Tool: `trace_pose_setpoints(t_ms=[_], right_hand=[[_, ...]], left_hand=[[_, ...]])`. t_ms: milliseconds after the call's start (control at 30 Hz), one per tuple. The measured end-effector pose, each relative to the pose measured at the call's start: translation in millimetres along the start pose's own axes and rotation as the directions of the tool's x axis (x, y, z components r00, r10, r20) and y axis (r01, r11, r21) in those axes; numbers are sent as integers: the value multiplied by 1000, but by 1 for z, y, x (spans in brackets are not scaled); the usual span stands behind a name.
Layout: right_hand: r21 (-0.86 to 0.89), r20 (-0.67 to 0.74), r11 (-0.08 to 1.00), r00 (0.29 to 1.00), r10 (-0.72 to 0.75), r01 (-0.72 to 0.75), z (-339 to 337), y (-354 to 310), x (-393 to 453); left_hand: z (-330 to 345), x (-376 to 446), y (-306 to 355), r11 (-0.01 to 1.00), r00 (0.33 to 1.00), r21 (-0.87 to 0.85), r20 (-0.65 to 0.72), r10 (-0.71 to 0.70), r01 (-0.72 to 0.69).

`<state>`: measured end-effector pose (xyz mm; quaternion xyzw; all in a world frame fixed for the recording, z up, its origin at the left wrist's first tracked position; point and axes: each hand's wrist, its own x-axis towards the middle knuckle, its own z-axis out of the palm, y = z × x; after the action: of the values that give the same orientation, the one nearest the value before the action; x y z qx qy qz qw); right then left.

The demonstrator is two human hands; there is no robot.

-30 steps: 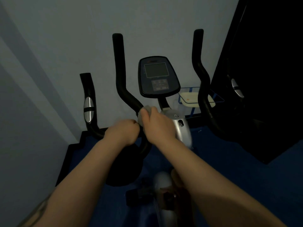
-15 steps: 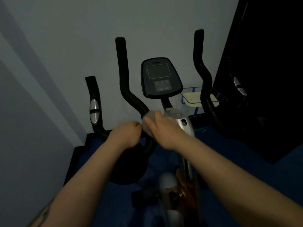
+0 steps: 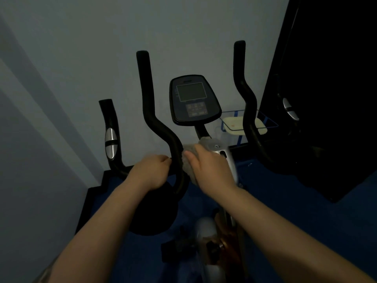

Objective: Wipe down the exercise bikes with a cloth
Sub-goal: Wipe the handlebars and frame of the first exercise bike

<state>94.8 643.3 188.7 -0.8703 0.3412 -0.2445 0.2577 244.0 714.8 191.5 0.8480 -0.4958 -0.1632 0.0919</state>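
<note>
Dim room, grey wall [image 3: 183,27] behind, blue floor [image 3: 285,201] below, dark cabinet [image 3: 336,88] at 3 o'clock. Bike [image 3: 226,158] sits centre, its console [image 3: 193,100] at 12 o'clock w/ blank screen. Black handlebar [image 3: 146,103] rises left of console; a second upright w/ silver sensor at 9 o'clock, mirrored bars at 2 o'clock.

Left hand [image 3: 151,174] grips the low cross section of the handlebar, fingers curled round it, just left of the bend. Right hand [image 3: 210,170] holds the cloth [image 3: 188,160] against the bend's right side, thumb and fingers wrapped over the fabric; exact finger spread can't tell, some blur. Cloth is pale grey, bunched between the bar and the silver stem, touching both. Hands are near each other w/ the bar between them.

Glass shelf [image 3: 271,123] at 2 o'clock behind the bars carries a pale tray [image 3: 234,124]. Pedal/crank area at 6 o'clock is blurred.
</note>
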Motion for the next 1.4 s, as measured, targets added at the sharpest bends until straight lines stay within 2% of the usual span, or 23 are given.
trace_pose_setpoints(t_ms=[67, 133, 233, 300, 367, 467, 567, 633, 700, 767, 800, 867, 900, 933, 1000, 1033, 1100, 1167, 1233, 1300, 1367, 1400], right_hand=[[78, -58, 997, 998, 20, -16, -16, 0, -6], [116, -173, 993, 985, 8, 13, -35, -1, -11], [37, -394, 993, 915, -85, 108, -56, 6, -14], [-26, -434, 990, 891, -135, 137, -54, 16, -16], [-48, -363, 990, 921, -143, 135, -37, 28, -20], [-62, -237, 997, 970, -63, 50, -5, 38, -22], [-264, -227, 963, 966, -123, 60, 3, 38, 3], [-298, -122, 952, 992, 26, -61, -6, 37, 36], [-298, 92, 942, 978, 189, -154, -19, 32, 65], [-326, 216, 937, 955, 204, -127, -26, 30, 68], [-344, 211, 936, 966, 150, -71, -26, 31, 58], [-358, 80, 927, 993, -89, 112, -24, 37, 25], [-321, 24, 926, 979, -202, 199, -24, 38, 10], [-275, 10, 934, 972, -233, 227, -23, 40, 3], [-251, 68, 960, 992, -110, 124, -24, 41, 22], [-287, 165, 957, 986, 8, 40, -24, 41, 41], [-329, 363, 940, 908, 212, -88, -27, 32, 74], [-295, 469, 947, 845, 258, -126, -27, 27, 91], [-324, 427, 944, 879, 212, -71, -29, 29, 81], [-416, 238, 909, 969, 71, 36, -26, 33, 48], [-425, 143, 893, 985, -95, 148, -24, 38, 18], [-394, 148, 905, 983, -112, 162, -25, 39, 14]], left_hand=[[1, 0, -1, 999, 1000, -38, -17, -15, 15], [2, 1, -2, 998, 999, -63, -27, -25, 23], [4, 1, -3, 992, 998, -117, -37, -48, 43], [4, 2, -2, 990, 998, -133, -39, -54, 48], [4, 2, -3, 992, 998, -119, -38, -40, 36], [5, 1, -3, 993, 998, -114, -52, -30, 24], [5, 2, -2, 995, 998, -94, -61, -32, 26], [4, 3, -2, 989, 997, -136, -47, -55, 48], [3, 3, -2, 984, 997, -171, -39, -65, 57], [3, 1, -3, 988, 999, -152, -25, -42, 37], [4, 0, -4, 989, 999, -144, -25, -31, 27], [3, 0, -5, 990, 999, -142, -40, -26, 20], [3, 2, -5, 991, 999, -130, -44, -23, 18], [4, 3, -4, 994, 999, -112, -43, -19, 14], [3, 3, -3, 995, 999, -103, -28, -20, 17], [3, 3, -3, 992, 999, -120, -16, -32, 30], [2, 3, -2, 993, 999, -116, -9, -37, 35], [1, 2, -3, 990, 999, -137, -6, -38, 37], [1, 0, -2, 990, 999, -137, -12, -42, 40], [2, -1, -2, 991, 999, -130, -22, -48, 45], [3, -1, -1, 991, 998, -124, -38, -53, 48], [3, 0, 0, 992, 998, -115, -44, -48, 43]])
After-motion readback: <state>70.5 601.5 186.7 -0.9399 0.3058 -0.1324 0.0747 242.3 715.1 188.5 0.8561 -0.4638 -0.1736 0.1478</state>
